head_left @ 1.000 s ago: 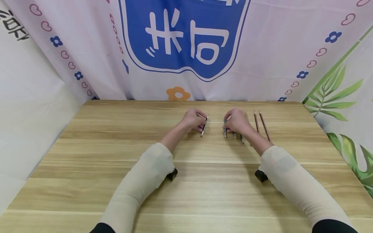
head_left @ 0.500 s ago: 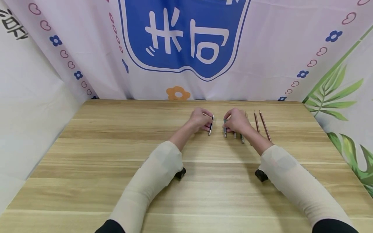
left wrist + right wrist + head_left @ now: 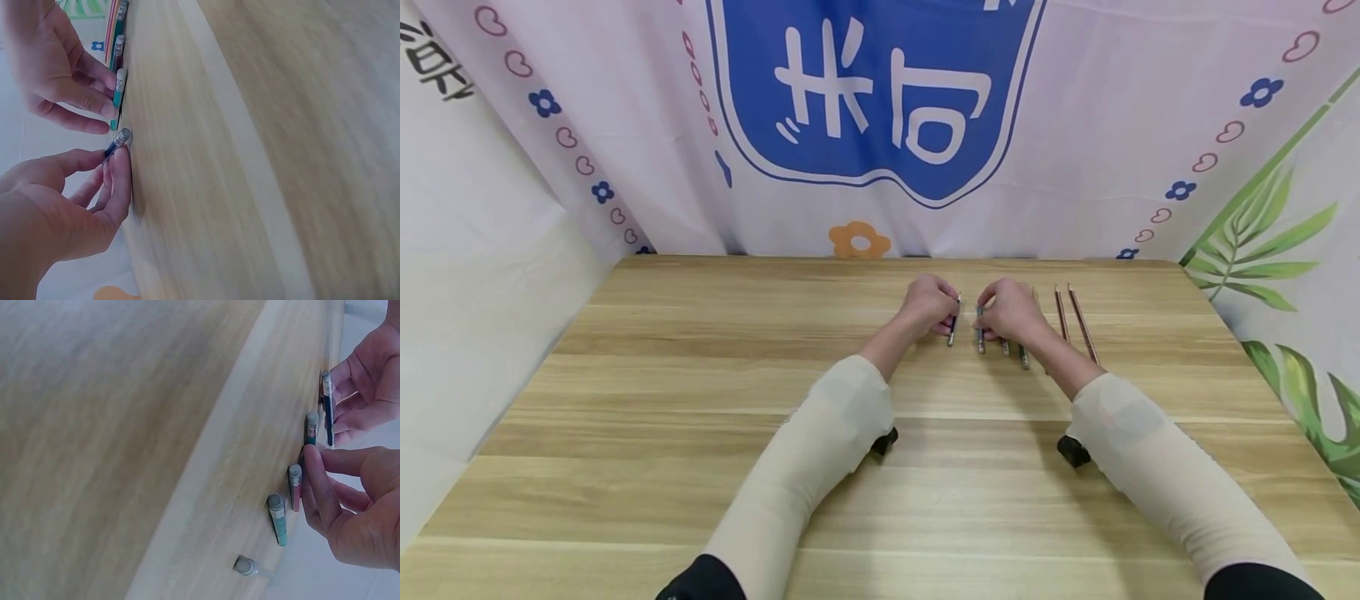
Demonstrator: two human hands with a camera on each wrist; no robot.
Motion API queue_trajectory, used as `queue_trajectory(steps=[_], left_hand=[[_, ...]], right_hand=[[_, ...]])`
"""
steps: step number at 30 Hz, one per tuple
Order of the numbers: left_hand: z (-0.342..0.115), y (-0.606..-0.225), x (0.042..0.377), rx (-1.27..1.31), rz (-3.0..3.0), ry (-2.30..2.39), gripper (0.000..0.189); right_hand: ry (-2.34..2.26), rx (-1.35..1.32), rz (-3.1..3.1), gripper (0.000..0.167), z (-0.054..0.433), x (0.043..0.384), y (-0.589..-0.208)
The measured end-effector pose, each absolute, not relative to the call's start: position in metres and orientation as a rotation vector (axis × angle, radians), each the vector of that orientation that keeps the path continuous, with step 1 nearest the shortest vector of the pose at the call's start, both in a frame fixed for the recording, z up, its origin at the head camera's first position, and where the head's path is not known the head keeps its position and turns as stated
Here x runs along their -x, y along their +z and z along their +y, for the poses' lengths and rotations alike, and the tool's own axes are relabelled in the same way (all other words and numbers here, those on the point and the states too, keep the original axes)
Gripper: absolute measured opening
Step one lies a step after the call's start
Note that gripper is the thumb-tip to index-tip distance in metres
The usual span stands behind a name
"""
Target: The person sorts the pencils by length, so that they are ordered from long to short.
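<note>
Near the far edge of the wooden table (image 3: 700,400), my left hand (image 3: 929,304) pinches a dark pencil (image 3: 952,333) between thumb and fingers. Its metal-banded eraser end (image 3: 123,135) points toward me. Just to the right, my right hand (image 3: 1011,312) pinches a teal pencil (image 3: 981,340), also eraser end toward me. A narrow gap separates the two pencils. Beside the right hand lie a pinkish-red pencil (image 3: 295,490) and a green pencil (image 3: 278,522), both partly hidden by that hand in the head view.
Farther right, two reddish-brown pencils (image 3: 1062,312) lie side by side, partly behind the right forearm. Another eraser end (image 3: 245,565) shows low in the right wrist view. A printed curtain (image 3: 1075,125) hangs behind the far table edge.
My left hand has moved right with the dark pencil, bringing it closer to the teal one. The right hand and the other pencils have stayed put.
</note>
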State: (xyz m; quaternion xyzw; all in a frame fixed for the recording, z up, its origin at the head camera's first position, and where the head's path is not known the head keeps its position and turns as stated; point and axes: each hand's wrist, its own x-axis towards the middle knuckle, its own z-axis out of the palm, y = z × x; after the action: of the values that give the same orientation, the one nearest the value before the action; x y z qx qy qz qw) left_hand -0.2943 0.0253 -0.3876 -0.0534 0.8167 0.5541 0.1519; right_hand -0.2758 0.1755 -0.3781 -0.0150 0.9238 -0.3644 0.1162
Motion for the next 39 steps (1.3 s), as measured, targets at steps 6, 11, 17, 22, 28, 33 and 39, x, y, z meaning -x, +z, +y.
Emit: queue_trajectory(steps=[6,11,17,22,28,33,39], left_hand=[[0.03,-0.388,0.299,0.105,2.45,1.433,0.009],[0.032,-0.39,0.301,0.032,2.562,1.297,0.006],[0.035,-0.39,0.3,-0.067,2.623,1.228,0.011],[0.036,-0.391,0.299,-0.101,2.602,1.261,0.019],[0.031,-0.394,0.299,-0.125,2.521,1.37,0.019],[0.028,-0.395,0.297,-0.143,2.485,1.408,0.019],[0.027,-0.395,0.295,-0.147,2.472,1.43,0.021]], right_hand=[[-1.072,0.051,2.704,0.036,0.175,0.276,-0.377],[-1.061,0.041,2.7,0.036,0.175,0.276,-0.378],[-1.065,0.054,2.709,0.035,0.175,0.277,-0.379],[-1.066,0.047,2.715,0.036,0.174,0.278,-0.379],[-1.066,0.056,2.719,0.035,0.175,0.277,-0.379],[-1.071,0.055,2.717,0.037,0.175,0.277,-0.379],[-1.077,0.051,2.706,0.036,0.175,0.276,-0.379]])
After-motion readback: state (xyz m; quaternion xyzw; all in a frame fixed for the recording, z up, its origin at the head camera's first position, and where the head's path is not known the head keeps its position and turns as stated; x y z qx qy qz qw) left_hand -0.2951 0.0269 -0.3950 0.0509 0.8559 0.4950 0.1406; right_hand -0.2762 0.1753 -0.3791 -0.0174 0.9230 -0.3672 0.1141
